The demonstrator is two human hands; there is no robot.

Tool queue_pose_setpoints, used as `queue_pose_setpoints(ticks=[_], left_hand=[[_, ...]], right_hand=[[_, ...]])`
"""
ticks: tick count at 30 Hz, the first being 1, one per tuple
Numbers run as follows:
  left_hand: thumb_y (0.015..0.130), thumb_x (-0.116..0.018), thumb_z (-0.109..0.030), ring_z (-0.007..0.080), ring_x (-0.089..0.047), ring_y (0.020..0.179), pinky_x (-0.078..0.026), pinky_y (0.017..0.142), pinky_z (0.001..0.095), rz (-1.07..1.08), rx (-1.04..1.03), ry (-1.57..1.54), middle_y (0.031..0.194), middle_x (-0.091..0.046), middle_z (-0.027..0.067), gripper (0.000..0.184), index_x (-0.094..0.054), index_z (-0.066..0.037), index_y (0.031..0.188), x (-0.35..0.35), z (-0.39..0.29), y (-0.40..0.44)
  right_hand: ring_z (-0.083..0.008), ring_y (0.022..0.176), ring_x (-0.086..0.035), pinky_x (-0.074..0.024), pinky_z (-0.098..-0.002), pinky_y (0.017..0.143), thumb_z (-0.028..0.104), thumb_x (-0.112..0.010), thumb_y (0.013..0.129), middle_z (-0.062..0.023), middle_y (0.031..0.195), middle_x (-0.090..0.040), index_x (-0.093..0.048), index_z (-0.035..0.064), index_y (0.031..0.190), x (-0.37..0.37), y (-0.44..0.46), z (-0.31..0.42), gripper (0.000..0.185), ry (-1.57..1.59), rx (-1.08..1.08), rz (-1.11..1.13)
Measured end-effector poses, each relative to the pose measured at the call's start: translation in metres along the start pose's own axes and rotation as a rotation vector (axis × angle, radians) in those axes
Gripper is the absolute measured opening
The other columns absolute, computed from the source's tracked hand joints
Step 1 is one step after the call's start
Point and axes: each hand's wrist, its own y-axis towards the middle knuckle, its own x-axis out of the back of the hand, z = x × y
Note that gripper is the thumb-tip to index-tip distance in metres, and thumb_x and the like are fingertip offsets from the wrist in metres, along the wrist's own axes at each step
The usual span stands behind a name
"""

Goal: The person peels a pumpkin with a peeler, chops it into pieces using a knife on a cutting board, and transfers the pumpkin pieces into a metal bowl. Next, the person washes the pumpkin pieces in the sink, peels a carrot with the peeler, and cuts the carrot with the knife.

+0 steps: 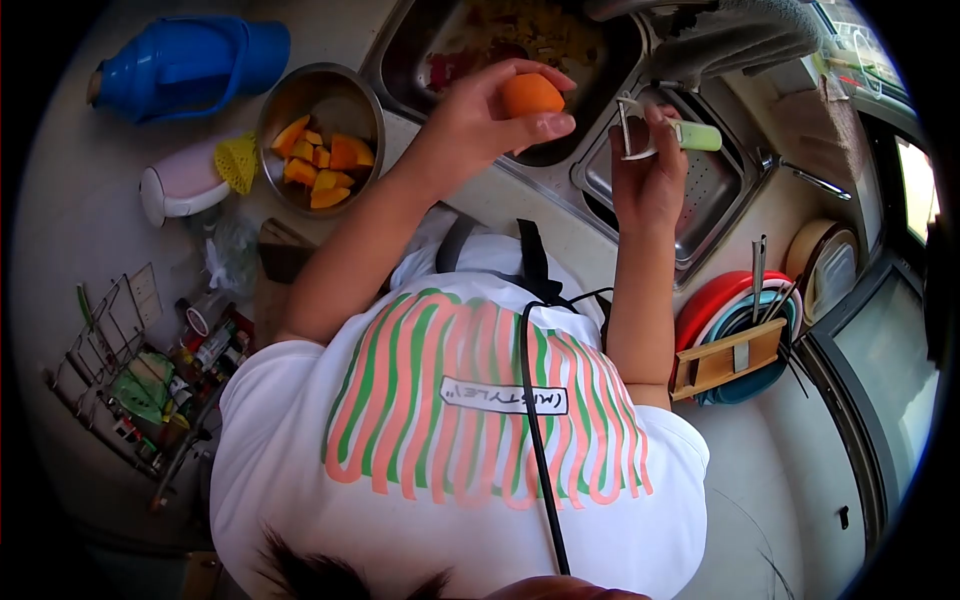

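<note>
My left hand (500, 115) is closed around a smooth, rounded orange vegetable piece (533, 96) over the near edge of the left sink basin; its exact kind is hard to make out. Held in my right hand (650, 170) is a peeler with a pale green handle (697, 135) and a white head, its blade end toward the orange piece but apart from it. Left of my left forearm stands a metal bowl (372, 100) with several cut pumpkin chunks (325, 170). Yellowish and reddish scraps (500, 40) lie in the left basin.
A perforated metal tray (705, 205) sits at the right basin. The faucet (820, 184) is beyond it. At the left are a blue thermos (180, 68), a pinkish-white container (180, 180) and a yellow mesh piece (236, 163). Stacked basins (700, 310) and a wooden grater (730, 360) stand at the right.
</note>
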Motion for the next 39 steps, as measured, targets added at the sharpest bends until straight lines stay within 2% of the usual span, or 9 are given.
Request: queue_pose_setpoints(ticks=[3,6,10,15,21,33,36,38,39], left_hand=[[0.077,-0.078,-0.009,0.0136,-0.06,0.097,-0.049,0.09,0.0262,-0.064,-0.01,0.082,0.104,-0.063,0.0077,0.048,-0.054,-0.002,0.118,-0.008,-0.01,-0.012],[0.073,-0.081,-0.007,0.0135,-0.061,0.099,-0.051,0.089,0.0272,-0.126,-0.071,0.088,0.104,-0.063,0.0075,0.053,-0.054,-0.001,0.118,-0.01,-0.01,-0.02],[0.07,-0.083,-0.005,0.0137,-0.061,0.099,-0.052,0.088,0.0282,-0.087,-0.058,0.033,0.105,-0.063,0.0076,0.056,-0.054,0.0,0.118,-0.012,-0.021,-0.032],[0.072,-0.081,-0.004,0.0134,-0.062,0.097,-0.052,0.088,0.0285,-0.092,-0.069,-0.059,0.105,-0.063,0.0081,0.052,-0.055,0.001,0.117,-0.012,-0.022,-0.045],[0.074,-0.08,-0.003,0.0133,-0.062,0.097,-0.053,0.087,0.0274,-0.125,-0.094,-0.06,0.105,-0.064,0.0087,0.051,-0.055,0.002,0.118,-0.014,-0.022,-0.053],[0.067,-0.087,-0.014,0.0133,-0.062,0.1,-0.053,0.086,0.0279,-0.127,0.03,-0.28,0.111,-0.062,0.0085,0.068,-0.05,0.001,0.122,-0.013,-0.02,-0.062],[0.065,-0.089,-0.021,0.0146,-0.061,0.101,-0.052,0.086,0.029,-0.058,-0.141,-0.324,0.113,-0.061,0.0085,0.07,-0.05,0.0,0.12,-0.007,-0.007,-0.066],[0.064,-0.089,-0.024,0.0147,-0.059,0.102,-0.051,0.087,0.0288,0.001,-0.174,-0.287,0.111,-0.06,0.008,0.07,-0.05,-0.002,0.118,-0.006,-0.015,-0.071],[0.064,-0.09,-0.024,0.0145,-0.059,0.102,-0.05,0.087,0.0285,-0.027,-0.185,-0.267,0.11,-0.06,0.0079,0.071,-0.05,-0.002,0.118,-0.008,-0.02,-0.071]], right_hand=[[-0.0167,0.091,-0.06,-0.05,-0.0349,0.086,0.01,-0.062,0.087,-0.0075,0.096,-0.061,-0.056,0.0046,0.103,-0.038,-0.016,0.014,0.017,0.119,0.036,0.183],[-0.0184,0.106,-0.059,-0.0437,-0.0411,0.098,0.022,-0.059,0.089,-0.002,0.103,-0.062,-0.056,0.0105,0.111,-0.052,-0.023,0.02,0.024,-0.002,0.022,0.29],[-0.0197,0.097,-0.062,-0.0507,-0.0356,0.088,0.022,-0.054,0.091,-0.0063,0.101,-0.063,-0.055,0.0043,0.109,-0.068,-0.028,0.017,0.025,-0.14,-0.024,0.361],[-0.0166,0.079,-0.066,-0.0553,-0.0302,0.072,0.016,-0.065,0.087,-0.0086,0.091,-0.064,-0.058,-0.0009,0.099,-0.077,-0.036,0.013,0.022,-0.132,0.007,0.46],[-0.0188,0.08,-0.067,-0.0556,-0.0318,0.072,0.016,-0.063,0.087,-0.0108,0.093,-0.065,-0.057,-0.0028,0.101,-0.078,-0.041,0.014,0.024,-0.145,-0.021,0.499],[-0.018,0.077,-0.064,-0.0532,-0.0292,0.067,0.015,-0.06,0.087,-0.01,0.089,-0.064,-0.058,0.0002,0.1,-0.088,-0.05,0.014,0.02,-0.154,-0.115,0.44],[-0.0181,0.088,-0.066,-0.0513,-0.0347,0.076,0.018,-0.061,0.087,-0.0076,0.093,-0.067,-0.06,0.0033,0.099,-0.078,-0.021,-0.01,0.019,-0.055,-0.195,0.096],[-0.0178,0.089,-0.064,-0.0468,-0.0319,0.071,0.018,-0.062,0.087,-0.0054,0.093,-0.066,-0.061,0.0043,0.102,-0.057,0.013,-0.027,0.021,-0.209,-0.15,0.011],[-0.0179,0.089,-0.065,-0.0474,-0.03,0.072,0.017,-0.062,0.087,-0.0064,0.093,-0.066,-0.061,0.0038,0.102,-0.043,0.024,-0.031,0.02,-0.538,0.025,0.046]])
